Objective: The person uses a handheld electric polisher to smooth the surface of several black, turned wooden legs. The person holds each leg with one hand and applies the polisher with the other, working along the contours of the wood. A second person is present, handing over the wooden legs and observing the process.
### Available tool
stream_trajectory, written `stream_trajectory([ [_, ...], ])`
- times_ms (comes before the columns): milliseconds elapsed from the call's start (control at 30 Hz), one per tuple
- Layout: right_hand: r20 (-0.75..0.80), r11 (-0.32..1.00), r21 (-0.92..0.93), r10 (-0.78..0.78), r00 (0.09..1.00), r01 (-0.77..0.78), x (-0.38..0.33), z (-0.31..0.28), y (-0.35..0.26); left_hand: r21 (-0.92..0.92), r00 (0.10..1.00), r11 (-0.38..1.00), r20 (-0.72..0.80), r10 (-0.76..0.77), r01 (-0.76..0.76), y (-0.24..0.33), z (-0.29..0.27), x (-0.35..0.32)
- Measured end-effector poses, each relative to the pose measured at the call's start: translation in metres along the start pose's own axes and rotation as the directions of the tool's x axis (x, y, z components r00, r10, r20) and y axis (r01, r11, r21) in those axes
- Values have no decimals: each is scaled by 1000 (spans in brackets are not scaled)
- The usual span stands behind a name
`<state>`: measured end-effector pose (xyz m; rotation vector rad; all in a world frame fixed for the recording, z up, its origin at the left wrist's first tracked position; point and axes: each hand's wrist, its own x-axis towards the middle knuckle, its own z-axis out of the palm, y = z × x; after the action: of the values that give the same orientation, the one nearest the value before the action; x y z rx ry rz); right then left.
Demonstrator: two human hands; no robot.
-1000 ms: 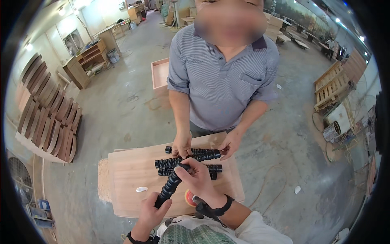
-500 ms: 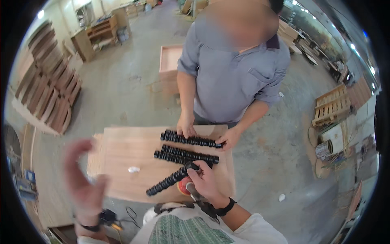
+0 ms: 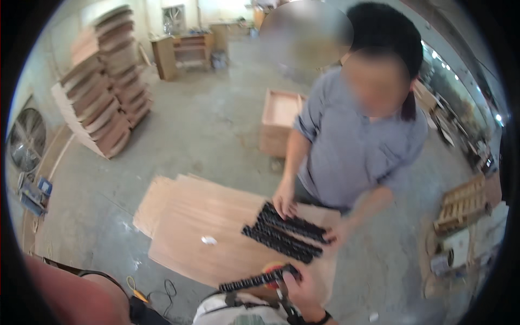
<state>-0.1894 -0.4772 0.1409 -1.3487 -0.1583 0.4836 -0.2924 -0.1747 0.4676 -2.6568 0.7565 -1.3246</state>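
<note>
My right hand (image 3: 304, 287) is closed around one end of a black ribbed rod (image 3: 246, 283), with the thumb on top. The rod points left along the near edge of the wooden board (image 3: 206, 265). Close to the camera at the lower left, my left hand (image 3: 76, 295) appears as a large reddish blur, its fingers not distinguishable. Several similar black ribbed rods (image 3: 281, 241) lie side by side on the board. Across from me, a person in a grey-blue shirt (image 3: 357, 146) has both hands at the farthest rod. A round red object (image 3: 271, 267) is partly hidden behind my rod.
A small white piece (image 3: 208, 240) lies on the board. Behind it stands a wooden box (image 3: 276, 138). Stacked curved wooden parts (image 3: 105, 103) rise at the left, near a fan (image 3: 28, 138). A pallet (image 3: 460, 203) is at the right; a cable (image 3: 162, 295) lies on the floor.
The view has swung left and tilted up. My left hand has gone from beside the board to very near the camera. My right hand still holds its rod.
</note>
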Motion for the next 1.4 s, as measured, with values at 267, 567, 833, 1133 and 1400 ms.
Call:
stream_trajectory([
  [267, -8, 994, -20, 104, 995, -104, 14, 12, 1, 22, 991, 992, -41, -126, 127, -3, 19, -8],
  [567, 16, 986, -163, -44, 999, 46, 30, 19, -7, -272, 971, 941, -70, -229, 202, 37, 46, 20],
  [833, -76, 989, 52, -135, 988, 139, 29, 21, -20, -238, 674, 752, 654, -343, 614, 110, 204, -95],
  [1133, 36, 988, 101, -123, 992, 118, 34, 5, -47, -102, 511, 695, 754, -413, 712, 120, 215, -121],
  [1400, -199, 980, 87, -161, 967, 181, 51, -2, -74, 22, 569, 749, 636, -522, 663, 89, 211, -116],
])
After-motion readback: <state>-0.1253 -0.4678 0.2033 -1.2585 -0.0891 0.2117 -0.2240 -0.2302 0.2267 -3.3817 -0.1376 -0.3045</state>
